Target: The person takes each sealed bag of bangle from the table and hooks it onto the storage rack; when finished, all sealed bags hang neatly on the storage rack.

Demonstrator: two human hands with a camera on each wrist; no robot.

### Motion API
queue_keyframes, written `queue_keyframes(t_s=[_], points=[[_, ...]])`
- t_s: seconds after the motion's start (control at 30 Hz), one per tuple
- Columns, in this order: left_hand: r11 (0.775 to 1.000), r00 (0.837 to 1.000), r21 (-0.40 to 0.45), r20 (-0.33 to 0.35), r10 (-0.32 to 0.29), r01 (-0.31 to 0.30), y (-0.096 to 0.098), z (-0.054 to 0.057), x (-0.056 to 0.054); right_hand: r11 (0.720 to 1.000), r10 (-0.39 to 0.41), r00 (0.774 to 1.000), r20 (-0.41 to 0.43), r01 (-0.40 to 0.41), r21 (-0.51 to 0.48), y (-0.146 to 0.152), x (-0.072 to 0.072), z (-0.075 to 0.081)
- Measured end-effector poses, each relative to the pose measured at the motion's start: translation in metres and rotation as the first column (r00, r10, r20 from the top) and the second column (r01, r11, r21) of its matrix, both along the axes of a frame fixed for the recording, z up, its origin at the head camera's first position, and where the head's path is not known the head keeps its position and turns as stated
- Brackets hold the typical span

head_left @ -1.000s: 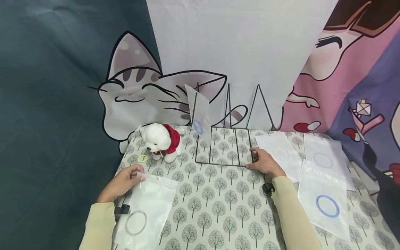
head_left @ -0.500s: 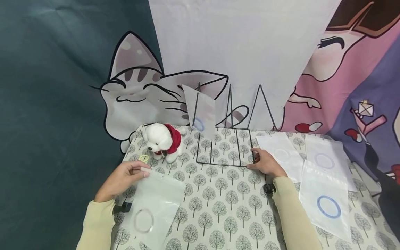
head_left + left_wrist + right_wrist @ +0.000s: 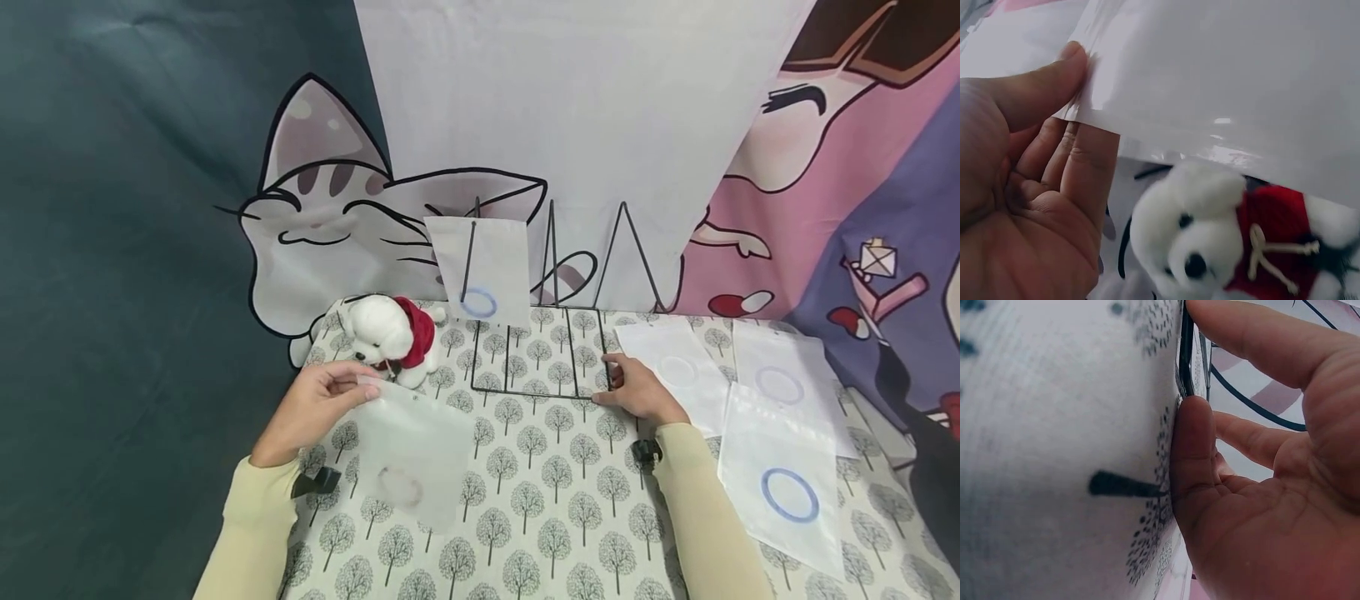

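In the head view my left hand [image 3: 318, 408] pinches a white translucent zip bag [image 3: 438, 446] by its top corner. The bag hangs tilted over the table, a faint ring [image 3: 408, 487] showing inside. Thumb and fingers meet on the bag's edge [image 3: 1100, 94] in the left wrist view. My right hand [image 3: 641, 392] holds the front right corner of a black wire rack [image 3: 525, 394], thumb at the front and index finger along the side wire. On the rack's left prong hangs another zip bag [image 3: 502, 258] with a blue ring [image 3: 480, 304].
A white plush dog [image 3: 382, 329] in a red hooded top sits left of the rack. At right lie several zip bags with rings, the nearest [image 3: 780, 533] holding a blue one. The tablecloth [image 3: 525, 500] has printed trees; a cartoon curtain [image 3: 600, 100] hangs behind.
My left hand has lifted the zip bag and carried it right and forward, toward the rack. The hanging bag has swung round to face me. My right hand stays put on the rack.
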State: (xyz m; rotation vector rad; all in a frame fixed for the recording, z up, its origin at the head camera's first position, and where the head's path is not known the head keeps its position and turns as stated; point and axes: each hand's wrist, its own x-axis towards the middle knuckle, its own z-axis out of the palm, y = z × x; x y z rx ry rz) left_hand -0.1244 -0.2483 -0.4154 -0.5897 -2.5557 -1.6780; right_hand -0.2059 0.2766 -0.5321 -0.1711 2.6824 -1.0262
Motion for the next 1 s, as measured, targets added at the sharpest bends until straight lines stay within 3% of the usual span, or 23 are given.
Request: queue_keyframes(t_s=[0.17, 0.47, 0.73, 0.9, 1.0], points=[[0.998, 0.999, 0.056, -0.043, -0.006, 0.008, 0.013, 0.008, -0.007, 1.000, 0.003, 1.000, 0.002, -0.003, 0.004, -0.002, 0.001, -0.001], [0.983, 0.991, 0.149, -0.070, 0.114, -0.103, 0.041, 0.018, -0.024, 1.000, -0.010, 1.000, 0.011, 0.010, 0.003, -0.001, 0.000, 0.001], [0.978, 0.986, 0.185, -0.116, 0.117, -0.094, 0.061, 0.033, -0.044, 1.000, -0.006, 1.000, -0.002, 0.006, 0.007, 0.004, -0.003, 0.001], [0.978, 0.982, 0.196, -0.156, 0.108, -0.076, 0.066, 0.037, -0.054, 1.000, 0.003, 1.000, 0.005, -0.003, 0.008, 0.003, -0.002, 0.000], [0.972, 0.985, 0.223, -0.141, 0.103, -0.070, 0.068, 0.038, -0.060, 1.000, 0.003, 1.000, 0.008, -0.003, 0.001, 0.002, -0.001, -0.001]])
